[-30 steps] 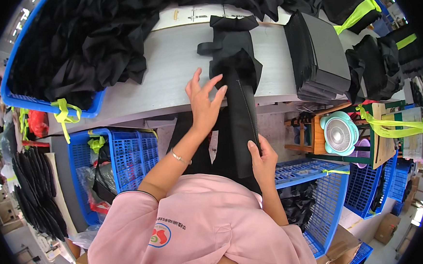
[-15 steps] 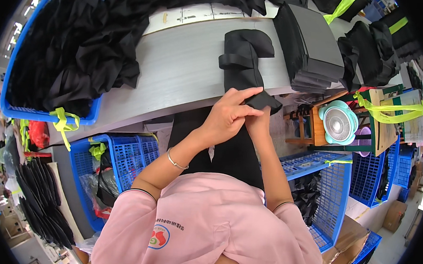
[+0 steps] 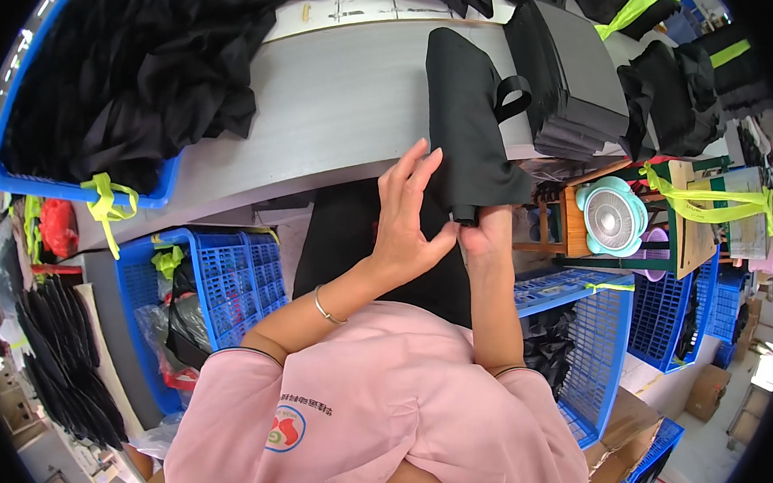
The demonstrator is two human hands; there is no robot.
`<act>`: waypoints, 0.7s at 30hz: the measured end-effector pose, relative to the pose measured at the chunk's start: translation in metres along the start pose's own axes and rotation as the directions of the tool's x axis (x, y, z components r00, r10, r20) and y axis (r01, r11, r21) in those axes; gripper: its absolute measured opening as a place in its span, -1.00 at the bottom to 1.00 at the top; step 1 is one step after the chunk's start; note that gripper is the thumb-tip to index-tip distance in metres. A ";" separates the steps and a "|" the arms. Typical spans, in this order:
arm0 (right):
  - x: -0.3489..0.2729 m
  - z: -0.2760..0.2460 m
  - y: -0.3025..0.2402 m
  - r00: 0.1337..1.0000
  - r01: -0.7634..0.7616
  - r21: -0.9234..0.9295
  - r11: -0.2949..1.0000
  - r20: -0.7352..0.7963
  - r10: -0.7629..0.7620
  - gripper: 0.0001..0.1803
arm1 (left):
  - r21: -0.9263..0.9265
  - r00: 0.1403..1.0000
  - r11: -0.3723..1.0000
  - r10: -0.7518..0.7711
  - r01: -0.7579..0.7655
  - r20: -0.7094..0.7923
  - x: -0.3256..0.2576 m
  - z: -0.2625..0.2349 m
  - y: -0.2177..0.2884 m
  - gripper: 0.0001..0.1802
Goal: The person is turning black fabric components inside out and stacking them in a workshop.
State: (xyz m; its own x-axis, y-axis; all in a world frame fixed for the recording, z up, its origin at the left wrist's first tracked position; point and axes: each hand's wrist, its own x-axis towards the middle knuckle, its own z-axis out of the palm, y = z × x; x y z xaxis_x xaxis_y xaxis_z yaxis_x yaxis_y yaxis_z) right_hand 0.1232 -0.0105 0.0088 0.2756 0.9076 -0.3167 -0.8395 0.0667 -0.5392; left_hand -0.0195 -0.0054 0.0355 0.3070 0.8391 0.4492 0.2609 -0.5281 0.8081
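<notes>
A black fabric piece [image 3: 467, 114], long and sleeve-like, lies across the table's front edge, its near end hanging over my lap. A black strap loop [image 3: 514, 97] sticks out from its right side. My right hand [image 3: 489, 237] grips the near end, thumb at the rim and the other fingers hidden behind or inside the cloth. Just left of the piece is my left hand [image 3: 404, 214], its fingers stretched up and apart. The left thumb tip comes close to the right thumb at the rim; whether it touches the cloth I cannot tell.
A stack of flat black panels [image 3: 582, 81] stands right of the piece on the grey table [image 3: 325, 87]. At the left, a blue crate [image 3: 88, 193] overflows with black cloth [image 3: 148, 94]. Blue baskets [image 3: 234, 272] flank my lap, and a turquoise fan [image 3: 614, 218] sits at the right.
The fabric piece has turned and straightened, its loop now pointing right instead of left. My left hand has come off it and spread its fingers; my right hand keeps the near end.
</notes>
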 end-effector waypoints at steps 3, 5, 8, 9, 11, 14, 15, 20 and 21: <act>-0.005 -0.001 0.002 1.000 -0.005 0.014 1.000 0.031 0.005 -0.58 | 0.018 0.997 1.000 0.001 0.001 -0.081 0.003 0.003 0.003 -0.19; -0.008 -0.003 0.003 0.999 -0.028 -0.002 1.000 -0.020 0.028 -0.61 | -0.032 0.993 0.999 0.016 -0.020 -0.117 0.004 0.005 0.005 -0.25; -0.009 -0.006 0.006 0.998 -0.033 0.017 0.999 -0.047 0.034 -0.65 | -0.112 0.985 0.993 0.028 -0.048 -0.171 0.004 0.005 0.009 -0.30; -0.009 -0.006 0.007 1.000 -0.019 0.053 0.998 -0.010 0.019 -0.67 | -0.139 0.983 0.989 0.016 -0.042 -0.181 0.003 0.005 0.010 -0.30; -0.008 -0.005 0.010 0.997 -0.025 0.077 0.997 -0.070 0.030 -0.67 | -0.157 0.984 0.987 0.014 -0.043 -0.179 0.002 0.005 0.010 -0.30; -0.009 -0.001 0.014 0.999 -0.007 0.109 0.994 -0.040 0.012 -0.66 | -0.183 0.986 0.983 0.003 -0.034 -0.167 -0.001 0.004 0.011 -0.29; -0.009 0.001 0.015 0.999 0.009 0.090 0.996 -0.033 -0.006 -0.65 | -0.190 0.987 0.981 0.000 -0.031 -0.161 -0.002 0.004 0.010 -0.29; -0.014 0.011 0.016 0.999 -0.009 0.084 0.996 -0.049 0.013 -0.68 | -0.205 0.987 0.978 0.002 -0.035 -0.160 -0.004 0.005 0.007 -0.28; -0.013 0.012 0.016 0.999 0.002 0.076 0.997 -0.052 0.002 -0.68 | -0.200 0.988 0.979 -0.005 -0.027 -0.157 -0.005 0.005 0.006 -0.27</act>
State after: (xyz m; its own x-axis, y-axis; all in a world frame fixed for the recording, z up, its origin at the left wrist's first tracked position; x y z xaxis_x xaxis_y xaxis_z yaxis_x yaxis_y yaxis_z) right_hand 0.1008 -0.0166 0.0137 0.2978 0.8850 -0.3580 -0.8722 0.0997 -0.4790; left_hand -0.0151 -0.0133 0.0368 0.1579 0.8516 0.4998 0.0643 -0.5139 0.8554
